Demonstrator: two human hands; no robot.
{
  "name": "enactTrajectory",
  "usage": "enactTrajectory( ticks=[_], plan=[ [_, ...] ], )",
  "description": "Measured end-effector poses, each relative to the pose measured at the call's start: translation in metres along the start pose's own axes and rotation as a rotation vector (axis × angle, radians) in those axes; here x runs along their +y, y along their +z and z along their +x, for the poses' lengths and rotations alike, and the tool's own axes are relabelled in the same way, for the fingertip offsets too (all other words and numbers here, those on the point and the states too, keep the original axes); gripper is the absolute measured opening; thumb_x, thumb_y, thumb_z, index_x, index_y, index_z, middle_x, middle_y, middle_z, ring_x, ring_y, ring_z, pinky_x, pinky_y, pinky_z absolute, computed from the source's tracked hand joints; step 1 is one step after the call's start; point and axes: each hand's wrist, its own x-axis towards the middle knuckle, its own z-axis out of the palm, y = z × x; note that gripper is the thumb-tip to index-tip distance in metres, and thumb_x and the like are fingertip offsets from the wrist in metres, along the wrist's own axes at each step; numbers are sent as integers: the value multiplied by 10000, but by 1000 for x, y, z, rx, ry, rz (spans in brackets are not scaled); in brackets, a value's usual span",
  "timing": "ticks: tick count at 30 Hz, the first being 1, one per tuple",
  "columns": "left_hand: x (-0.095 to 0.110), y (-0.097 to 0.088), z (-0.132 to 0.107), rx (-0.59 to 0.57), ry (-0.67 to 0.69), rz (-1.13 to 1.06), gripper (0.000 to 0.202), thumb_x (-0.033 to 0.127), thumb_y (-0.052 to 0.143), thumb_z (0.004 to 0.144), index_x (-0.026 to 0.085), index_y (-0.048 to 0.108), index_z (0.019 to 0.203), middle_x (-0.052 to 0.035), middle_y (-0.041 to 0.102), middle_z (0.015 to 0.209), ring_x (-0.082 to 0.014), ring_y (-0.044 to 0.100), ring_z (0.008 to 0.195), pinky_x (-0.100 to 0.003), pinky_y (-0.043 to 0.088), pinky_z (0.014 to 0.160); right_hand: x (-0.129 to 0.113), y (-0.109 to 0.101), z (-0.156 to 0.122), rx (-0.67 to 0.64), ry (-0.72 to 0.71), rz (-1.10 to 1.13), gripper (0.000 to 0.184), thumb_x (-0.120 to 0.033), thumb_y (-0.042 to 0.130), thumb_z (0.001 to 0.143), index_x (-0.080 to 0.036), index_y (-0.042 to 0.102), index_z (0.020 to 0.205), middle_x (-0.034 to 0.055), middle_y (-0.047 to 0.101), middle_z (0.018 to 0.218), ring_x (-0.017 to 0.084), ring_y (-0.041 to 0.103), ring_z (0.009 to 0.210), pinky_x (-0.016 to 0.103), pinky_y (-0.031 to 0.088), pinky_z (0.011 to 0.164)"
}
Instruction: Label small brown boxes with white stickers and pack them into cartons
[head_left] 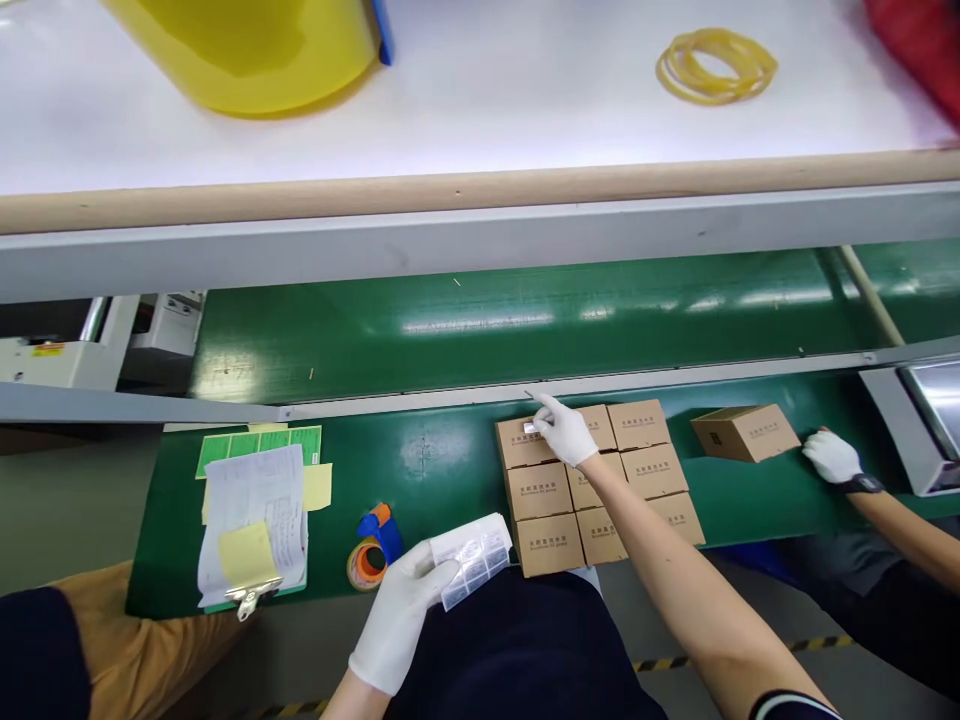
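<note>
My left hand [409, 600], in a white glove, is closed on a sheet of silvery stickers [474, 570] in front of my body. My gloved right hand [564, 430] reaches over the back left of a block of small brown cardboard boxes [545, 543]. A small silvery sticker [530, 428] is pinched in its fingers, close to the top of the back left box [517, 452]. Whether the sticker touches that box, I cannot tell. The boxes stand tightly side by side in rows, with dark printing on top. My right forearm covers part of the right-hand boxes.
A tape dispenser [381, 535] and a clipboard with papers [255, 520] lie left on the green bench [427, 465]. At right, a co-worker's gloved hand [832, 456] is beside a single box [746, 432]. A shelf [525, 130] with rubber bands [716, 66] overhangs the far side.
</note>
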Motion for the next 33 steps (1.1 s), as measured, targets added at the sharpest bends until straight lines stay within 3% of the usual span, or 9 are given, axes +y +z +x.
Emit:
enactTrajectory(
  ticks=[16, 20, 23, 26, 28, 30, 33],
  plan=[
    [1, -5, 17, -19, -40, 12, 471, 382, 827, 845, 188, 766, 1270, -140, 749, 1296, -375, 674, 1237, -496, 526, 1105, 7, 8, 8, -69, -48, -93, 613, -102, 507, 861, -218, 570, 1460, -31, 689, 813, 154, 642, 788, 284, 513, 866],
    [5, -4, 16, -32, -38, 25, 457, 383, 822, 849, 190, 768, 1260, -132, 748, 1302, -367, 673, 1245, -480, 521, 1116, 1, 17, 8, -67, -52, -232, 586, -82, 496, 870, -224, 593, 1430, -15, 673, 814, 166, 621, 806, 286, 496, 854],
    [5, -4, 15, -31, -26, 33, 460, 404, 810, 858, 179, 768, 1257, -141, 747, 1300, -375, 675, 1241, -482, 528, 1103, -3, 24, 7, -14, -38, -406, 586, -130, 546, 878, -252, 581, 1450, 32, 663, 935, 186, 604, 838, 291, 487, 810],
    [4, -5, 12, -17, -17, 30, 478, 395, 818, 850, 173, 762, 1270, -146, 745, 1303, -378, 679, 1231, -490, 532, 1095, 3, 17, 3, 144, 28, -514, 639, -276, 667, 859, -270, 542, 1486, 90, 620, 1127, 223, 604, 911, 313, 493, 790],
    [3, -5, 9, -14, -8, 14, 478, 374, 826, 842, 171, 761, 1271, -145, 746, 1301, -378, 672, 1242, -492, 527, 1104, 13, 5, -7, 278, 64, -535, 573, -331, 687, 849, -218, 606, 1405, 127, 596, 1177, 259, 600, 985, 357, 502, 849],
    [2, -6, 6, -23, 2, 1, 468, 357, 825, 844, 164, 762, 1265, -145, 748, 1297, -379, 662, 1261, -494, 521, 1113, 24, -7, -25, 357, 54, -497, 360, -322, 605, 897, -165, 690, 1209, 149, 604, 1143, 279, 594, 1021, 401, 494, 917],
    [-2, -8, 3, -45, 28, 3, 452, 339, 813, 860, 162, 756, 1273, -140, 743, 1310, -366, 647, 1289, -478, 503, 1138, 32, -14, -66, 276, 39, -290, 228, -318, 474, 965, -193, 663, 948, 102, 655, 971, 251, 617, 918, 384, 493, 903]
  ],
)
